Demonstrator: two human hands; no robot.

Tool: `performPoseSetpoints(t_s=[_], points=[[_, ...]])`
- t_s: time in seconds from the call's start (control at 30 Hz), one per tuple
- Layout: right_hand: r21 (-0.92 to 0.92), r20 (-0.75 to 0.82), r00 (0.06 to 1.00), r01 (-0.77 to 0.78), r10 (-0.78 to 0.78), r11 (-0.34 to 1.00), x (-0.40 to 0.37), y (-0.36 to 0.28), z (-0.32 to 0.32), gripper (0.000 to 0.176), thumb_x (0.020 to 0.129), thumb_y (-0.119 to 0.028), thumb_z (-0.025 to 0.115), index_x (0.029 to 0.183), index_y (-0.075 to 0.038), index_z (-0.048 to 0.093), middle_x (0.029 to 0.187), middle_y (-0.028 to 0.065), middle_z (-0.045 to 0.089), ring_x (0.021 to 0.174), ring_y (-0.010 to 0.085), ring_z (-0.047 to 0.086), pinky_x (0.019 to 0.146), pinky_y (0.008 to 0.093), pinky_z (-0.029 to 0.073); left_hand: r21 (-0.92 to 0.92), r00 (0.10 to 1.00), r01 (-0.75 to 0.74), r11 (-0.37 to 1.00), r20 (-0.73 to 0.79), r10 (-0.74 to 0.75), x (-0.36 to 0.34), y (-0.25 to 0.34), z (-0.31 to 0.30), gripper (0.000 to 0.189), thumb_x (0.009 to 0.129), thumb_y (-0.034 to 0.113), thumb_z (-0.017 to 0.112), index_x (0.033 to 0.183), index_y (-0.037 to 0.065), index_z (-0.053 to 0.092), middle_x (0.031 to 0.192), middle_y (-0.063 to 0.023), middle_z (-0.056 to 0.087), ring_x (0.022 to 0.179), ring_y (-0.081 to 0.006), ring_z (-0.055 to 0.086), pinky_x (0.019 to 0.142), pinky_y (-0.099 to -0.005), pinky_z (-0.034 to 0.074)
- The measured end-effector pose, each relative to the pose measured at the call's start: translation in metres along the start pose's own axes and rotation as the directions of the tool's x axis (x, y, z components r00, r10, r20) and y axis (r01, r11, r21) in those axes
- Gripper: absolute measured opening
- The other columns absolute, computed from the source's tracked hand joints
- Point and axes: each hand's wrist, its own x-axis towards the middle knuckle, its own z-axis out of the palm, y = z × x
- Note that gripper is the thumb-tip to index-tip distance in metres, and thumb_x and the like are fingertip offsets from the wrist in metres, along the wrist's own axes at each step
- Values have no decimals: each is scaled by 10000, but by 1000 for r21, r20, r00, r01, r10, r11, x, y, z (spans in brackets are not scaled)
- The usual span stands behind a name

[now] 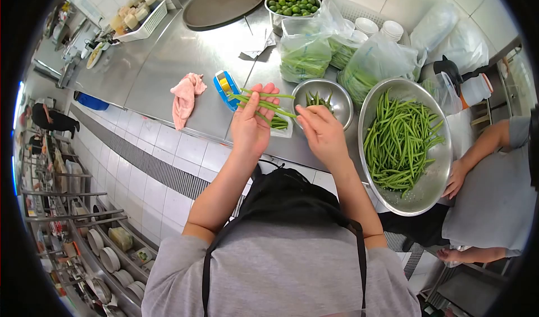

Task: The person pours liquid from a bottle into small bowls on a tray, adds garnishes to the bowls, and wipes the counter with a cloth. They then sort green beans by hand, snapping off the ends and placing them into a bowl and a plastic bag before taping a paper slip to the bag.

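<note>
My left fingers (270, 90), half-curled beneath the thumb, hold several green beans (286, 96) above the table (151, 64); my right fingers (307, 115), drawn together, pinch one bean's end near the small steel bowl (343, 101).

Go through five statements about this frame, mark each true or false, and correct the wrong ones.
1. The left hand holds several green beans. True.
2. The right hand is beside the ends of those beans. True.
3. A cloth hangs over the rim of a bowl. False: the pink cloth lies on the steel counter.
4. The large bowl holds a heap of beans. True.
5. Nobody else is near the counter. False: another person stands at the right side of the picture, with a hand by the large bowl.
</note>
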Motion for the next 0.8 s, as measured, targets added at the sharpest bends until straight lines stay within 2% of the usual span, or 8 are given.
performPoseSetpoints(t_s=[0.23, 0.3, 0.37, 0.43, 0.53, 0.57, 0.63, 0.8], points=[[-64, 19, 997, -67, 68, 996, 0, 0, 1, 50, 783, -56, 578, 796, -8, 584, 749, 101, 542, 595, 242, 525, 532, 333, 422, 52, 982, -140, 989, 133, 132, -19, -10, 14, 212, 919, 124, 397, 1086, 15, 468, 1158, -163, 507, 1103, -265, 480, 942, -371, 393], [166, -100, 936, -318, 337, 933, 2, 0, 3, 45, 783, -50, 573, 808, -12, 575, 715, 102, 535, 581, 248, 519, 527, 328, 419, 82, 954, -233, 969, 212, 212, -23, -13, 18, 211, 920, 122, 391, 1084, 14, 469, 1166, -164, 503, 1118, -270, 469, 957, -379, 381], [278, -109, 910, -358, 400, 891, 3, 3, 6, 26, 782, -42, 568, 794, -19, 565, 678, 100, 528, 565, 256, 511, 520, 323, 415, -28, 972, -181, 983, 149, 183, -24, -15, 21, 221, 925, 126, 377, 1091, 11, 467, 1180, -171, 491, 1139, -283, 451, 979, -390, 359], [-29, -285, 957, -67, 56, 997, 7, 1, 9, 34, 776, -28, 566, 807, -20, 557, 724, 104, 534, 587, 263, 519, 533, 334, 422, 19, 962, -226, 974, 160, 221, -24, -15, 20, 223, 926, 134, 377, 1090, 13, 467, 1186, -171, 487, 1138, -283, 452, 975, -388, 362], [-354, -187, 974, 54, -127, 934, 2, 28, 15, 89, 783, -27, 553, 870, -12, 567, 792, 117, 550, 626, 261, 541, 555, 340, 445, 94, 929, -332, 939, 204, 308, -24, -14, 14, 231, 927, 151, 380, 1093, 15, 465, 1192, -170, 481, 1137, -284, 453, 965, -385, 367], [-357, -190, 974, 51, -126, 933, -2, 41, 15, 89, 783, -27, 553, 870, -12, 567, 792, 117, 550, 626, 261, 541, 555, 340, 445, 116, 898, -403, 908, 240, 368, -21, -11, 11, 238, 927, 161, 383, 1097, 15, 463, 1193, -168, 479, 1137, -284, 452, 960, -384, 370], [-540, -32, 984, -163, 173, 826, -9, 65, 10, 116, 800, -52, 510, 894, 8, 540, 865, 146, 536, 715, 313, 557, 629, 379, 455, 111, 915, -375, 920, 205, 348, -17, -1, 10, 242, 926, 168, 388, 1099, 16, 462, 1190, -167, 480, 1134, -283, 455, 954, -381, 374], [-497, -116, 986, -162, 119, 852, -17, 61, 8, 157, 804, -54, 494, 929, 27, 542, 893, 157, 548, 751, 341, 562, 672, 382, 464, 48, 969, -242, 969, 68, 239, -10, 8, 6, 227, 920, 137, 400, 1089, 7, 478, 1138, -164, 523, 1081, -261, 498, 911, -355, 405]])
